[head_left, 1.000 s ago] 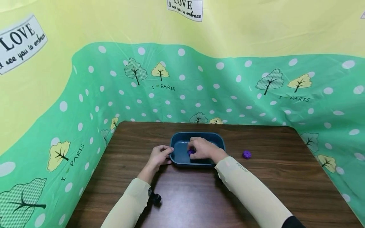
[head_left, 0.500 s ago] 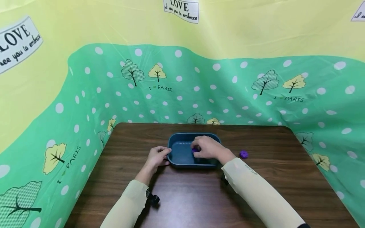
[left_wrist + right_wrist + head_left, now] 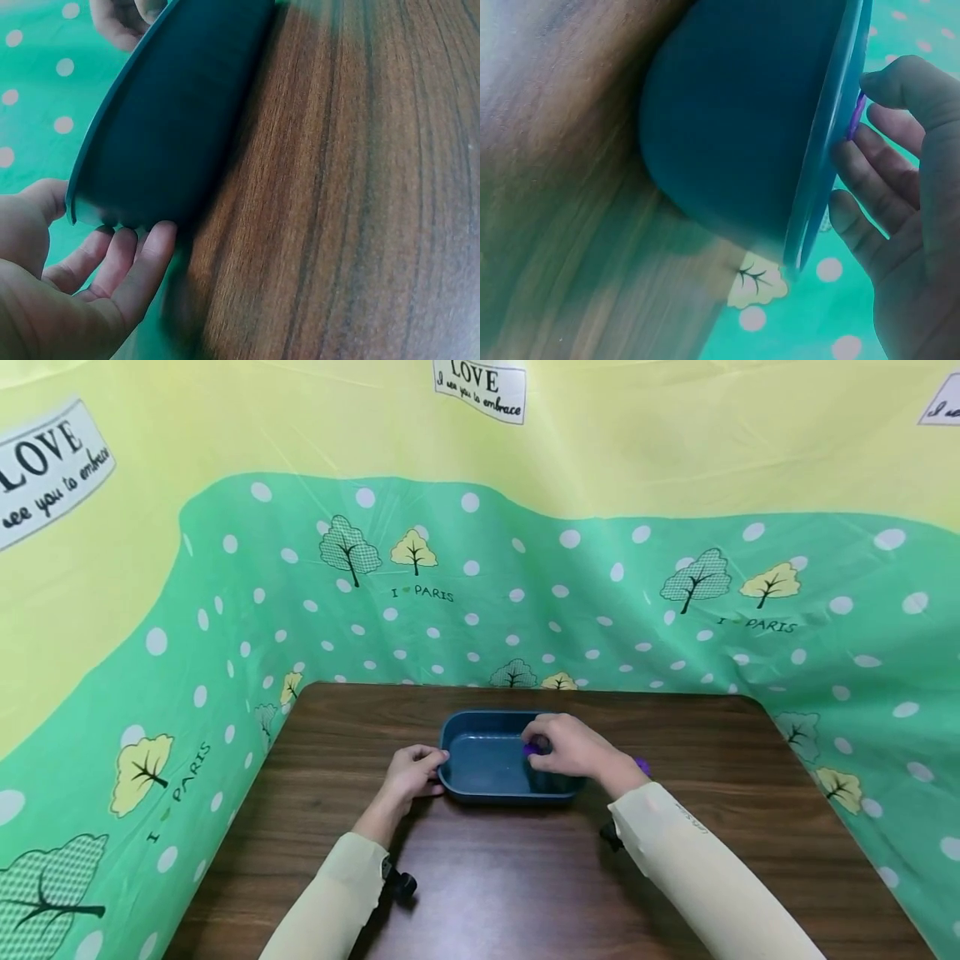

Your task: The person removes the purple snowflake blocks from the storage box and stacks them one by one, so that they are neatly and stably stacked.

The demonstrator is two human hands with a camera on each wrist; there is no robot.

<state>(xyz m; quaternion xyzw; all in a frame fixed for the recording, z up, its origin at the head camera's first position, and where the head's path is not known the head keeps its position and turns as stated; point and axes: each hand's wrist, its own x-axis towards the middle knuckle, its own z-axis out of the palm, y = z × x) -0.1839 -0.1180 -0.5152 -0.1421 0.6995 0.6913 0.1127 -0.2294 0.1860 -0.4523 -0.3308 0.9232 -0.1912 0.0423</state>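
A dark blue tray (image 3: 480,760) stands on the brown table. My left hand (image 3: 429,770) grips the tray's left end, with the thumb over the rim and the fingers (image 3: 139,259) against the outer wall (image 3: 172,112). My right hand (image 3: 540,750) is over the tray's right half and pinches a small purple piece (image 3: 533,748) between thumb and fingers. In the right wrist view the purple piece (image 3: 855,116) shows just past the tray's rim (image 3: 832,127). A second purple piece (image 3: 642,766) lies on the table right of the tray, mostly hidden behind my right wrist.
The wooden table (image 3: 510,877) is closed in on three sides by a green and yellow patterned cloth (image 3: 525,593). Small black wrist camera mounts (image 3: 401,883) hang under both sleeves. Bare wood lies in front of the tray.
My right hand has lifted the purple piece off the tray floor and carried it to the right. It now covers most of the second piece. The left hand stays on the rim.
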